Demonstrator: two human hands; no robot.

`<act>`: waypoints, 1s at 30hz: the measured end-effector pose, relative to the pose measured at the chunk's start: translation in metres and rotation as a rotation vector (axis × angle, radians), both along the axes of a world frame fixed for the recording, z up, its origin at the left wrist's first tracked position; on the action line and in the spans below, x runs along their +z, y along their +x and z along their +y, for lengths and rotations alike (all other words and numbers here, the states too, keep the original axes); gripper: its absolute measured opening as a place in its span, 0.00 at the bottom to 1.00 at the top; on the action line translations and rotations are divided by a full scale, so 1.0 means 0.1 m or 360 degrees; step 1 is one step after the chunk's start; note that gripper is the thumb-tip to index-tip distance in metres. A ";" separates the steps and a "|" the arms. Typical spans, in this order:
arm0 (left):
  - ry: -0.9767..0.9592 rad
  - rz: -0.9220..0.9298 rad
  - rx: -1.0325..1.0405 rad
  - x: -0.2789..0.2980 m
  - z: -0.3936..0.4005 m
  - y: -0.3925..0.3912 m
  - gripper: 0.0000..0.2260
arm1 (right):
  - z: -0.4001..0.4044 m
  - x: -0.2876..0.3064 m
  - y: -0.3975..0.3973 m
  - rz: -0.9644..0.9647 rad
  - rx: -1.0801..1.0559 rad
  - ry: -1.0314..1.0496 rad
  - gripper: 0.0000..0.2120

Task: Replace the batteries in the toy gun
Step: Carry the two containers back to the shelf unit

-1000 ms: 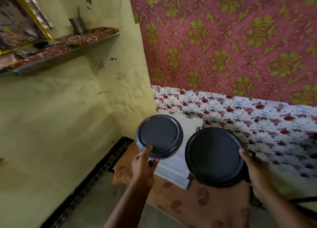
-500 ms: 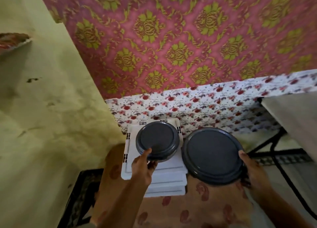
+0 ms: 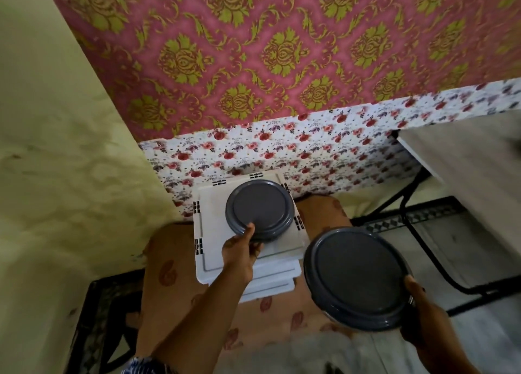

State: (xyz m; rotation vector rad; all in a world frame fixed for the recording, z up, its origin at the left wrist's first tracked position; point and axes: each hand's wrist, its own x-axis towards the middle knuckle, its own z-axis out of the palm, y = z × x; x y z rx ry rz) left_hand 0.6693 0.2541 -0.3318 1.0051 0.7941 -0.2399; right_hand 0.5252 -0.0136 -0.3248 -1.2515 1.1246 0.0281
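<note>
No toy gun and no batteries are in view. My left hand (image 3: 239, 251) grips the near edge of a small round container with a dark grey lid (image 3: 259, 208), which is over or on a stack of white plastic trays (image 3: 214, 249). My right hand (image 3: 423, 314) holds a larger round container with a dark grey lid (image 3: 356, 278) by its right rim, above the floor cloth.
The white trays stand on a peach patterned cloth (image 3: 174, 294) in the corner, between a yellow wall (image 3: 56, 176) and a floral panel (image 3: 310, 151). A light table (image 3: 465, 170) with black metal legs (image 3: 428, 249) stands at the right.
The camera has tilted down and turned right. The small container has lowered toward the white trays. The large container has moved right and nearer to me.
</note>
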 end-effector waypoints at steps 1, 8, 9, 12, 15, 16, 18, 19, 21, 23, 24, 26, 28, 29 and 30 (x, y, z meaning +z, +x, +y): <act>-0.0035 0.0002 -0.0003 -0.01 0.01 -0.01 0.10 | 0.02 -0.04 -0.05 -0.0009 -0.0028 0.0011 0.17; 0.0196 -0.0122 -0.0426 -0.15 0.04 -0.69 0.09 | 0.26 -0.22 -0.37 0.0121 -0.0013 0.0069 0.22; 0.0307 -0.0130 -0.0574 -0.22 0.06 -0.84 0.08 | 0.32 -0.29 -0.40 0.0163 0.0010 0.0081 0.23; 0.0426 0.0010 -0.1108 -0.42 0.17 -1.12 0.10 | 0.52 -0.49 -0.42 0.0245 0.0099 0.0132 0.21; 0.0268 0.0215 -0.1280 -0.60 0.32 -1.24 0.18 | 0.75 -0.63 -0.35 0.0181 0.0256 0.0112 0.19; 0.0256 0.0245 -0.1227 -0.67 0.36 -1.26 0.19 | 0.84 -0.67 -0.30 0.0147 0.0306 0.0096 0.19; 0.0334 0.0242 -0.1062 -0.79 0.45 -1.28 0.18 | 0.99 -0.71 -0.18 0.0055 0.0392 0.0062 0.18; 0.0368 0.0227 -0.0984 -0.86 0.49 -1.27 0.16 | 1.05 -0.74 -0.11 0.0038 0.0437 0.0027 0.19; 0.0355 0.0208 -0.0839 -0.95 0.55 -1.23 0.15 | 1.12 -0.85 0.05 0.0067 0.0516 -0.0020 0.20; 0.0324 0.0206 -0.0713 -1.03 0.59 -1.16 0.17 | 1.14 -0.98 0.19 0.0125 0.0524 0.0021 0.19; 0.0320 0.0197 -0.0663 -1.08 0.61 -1.11 0.17 | 1.14 -1.07 0.27 0.0147 0.0525 0.0032 0.18; 0.0335 0.0165 -0.0584 -1.16 0.61 -1.01 0.15 | 1.16 -1.19 0.41 0.0174 0.0534 0.0014 0.18; 0.0374 0.0140 -0.0516 -1.25 0.59 -0.94 0.14 | 1.17 -1.26 0.50 0.0190 0.0542 -0.0042 0.17; 0.0394 0.0113 -0.0479 -1.30 0.57 -0.90 0.15 | 1.18 -1.30 0.54 0.0191 0.0527 -0.0058 0.16; 0.0425 0.0075 -0.0450 -1.32 0.55 -0.87 0.17 | 1.19 -1.32 0.57 0.0193 0.0496 -0.0054 0.16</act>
